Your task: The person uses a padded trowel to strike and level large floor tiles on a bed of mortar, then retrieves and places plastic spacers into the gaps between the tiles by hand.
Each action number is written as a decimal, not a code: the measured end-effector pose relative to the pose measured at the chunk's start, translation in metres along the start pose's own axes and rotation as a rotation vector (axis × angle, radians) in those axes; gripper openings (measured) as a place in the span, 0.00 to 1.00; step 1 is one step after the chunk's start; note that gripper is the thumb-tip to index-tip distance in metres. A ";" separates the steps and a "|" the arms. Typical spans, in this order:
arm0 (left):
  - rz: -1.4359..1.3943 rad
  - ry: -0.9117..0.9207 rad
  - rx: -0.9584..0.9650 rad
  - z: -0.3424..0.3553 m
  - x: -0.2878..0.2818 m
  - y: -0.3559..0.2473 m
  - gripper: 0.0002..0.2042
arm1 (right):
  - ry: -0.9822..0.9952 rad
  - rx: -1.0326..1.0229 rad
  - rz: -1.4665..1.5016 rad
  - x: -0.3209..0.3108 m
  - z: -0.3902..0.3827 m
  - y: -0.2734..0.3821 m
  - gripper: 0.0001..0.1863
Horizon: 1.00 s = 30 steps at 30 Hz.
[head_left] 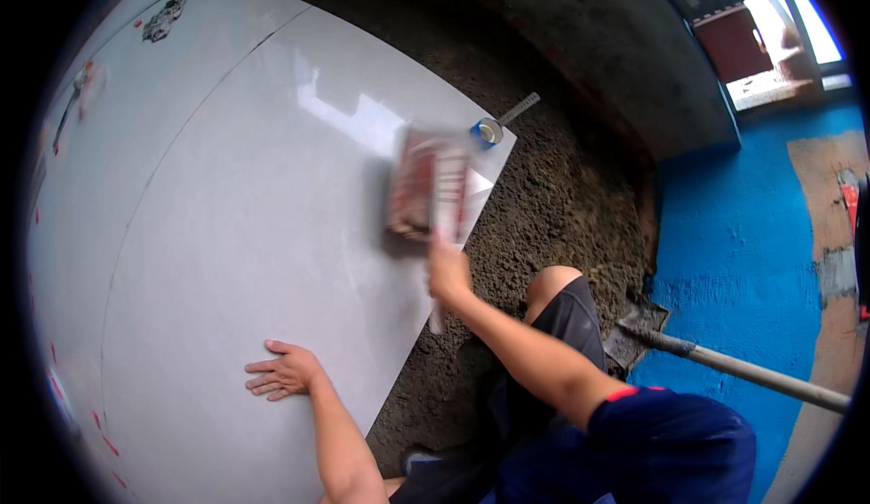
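No readable text; marks on pale strip (520,108) too small to make out.

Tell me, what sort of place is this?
Probably a room under renovation: large, glossy white tiles lie next to a rough, dark bed of what looks like mortar, and a long-handled shovel rests at that bed's edge.

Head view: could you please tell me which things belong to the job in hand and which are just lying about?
Seemingly in the job:
blurred red-and-white tool, held in the right grip
white tile under it
rough mortar-like bed alongside

Seemingly lying about:
shovel
blue-rimmed round item near the tile's corner
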<state>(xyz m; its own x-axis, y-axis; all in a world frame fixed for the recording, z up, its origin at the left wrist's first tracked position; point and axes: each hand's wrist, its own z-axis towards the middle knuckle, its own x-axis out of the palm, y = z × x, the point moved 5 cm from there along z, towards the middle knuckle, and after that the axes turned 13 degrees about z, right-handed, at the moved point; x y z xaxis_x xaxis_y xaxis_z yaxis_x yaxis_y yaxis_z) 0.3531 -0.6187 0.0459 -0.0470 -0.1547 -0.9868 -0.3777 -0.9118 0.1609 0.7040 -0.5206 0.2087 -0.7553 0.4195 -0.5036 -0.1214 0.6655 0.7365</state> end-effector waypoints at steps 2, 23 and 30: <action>-0.016 0.017 0.013 0.001 -0.003 -0.003 0.42 | 0.160 0.070 -0.166 0.040 0.042 0.028 0.37; -0.004 0.053 0.039 0.001 -0.006 0.001 0.43 | 0.346 -0.150 0.303 -0.084 0.070 0.136 0.28; 0.017 0.024 0.007 0.001 0.000 0.002 0.44 | 0.024 -0.050 -0.082 -0.008 0.001 0.002 0.32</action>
<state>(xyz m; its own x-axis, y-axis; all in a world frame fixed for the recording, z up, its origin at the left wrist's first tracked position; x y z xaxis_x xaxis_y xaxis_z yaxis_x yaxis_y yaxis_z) 0.3517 -0.6204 0.0464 -0.0309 -0.1790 -0.9834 -0.3839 -0.9062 0.1770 0.7102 -0.5227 0.2137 -0.7570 0.3495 -0.5521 -0.2145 0.6653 0.7151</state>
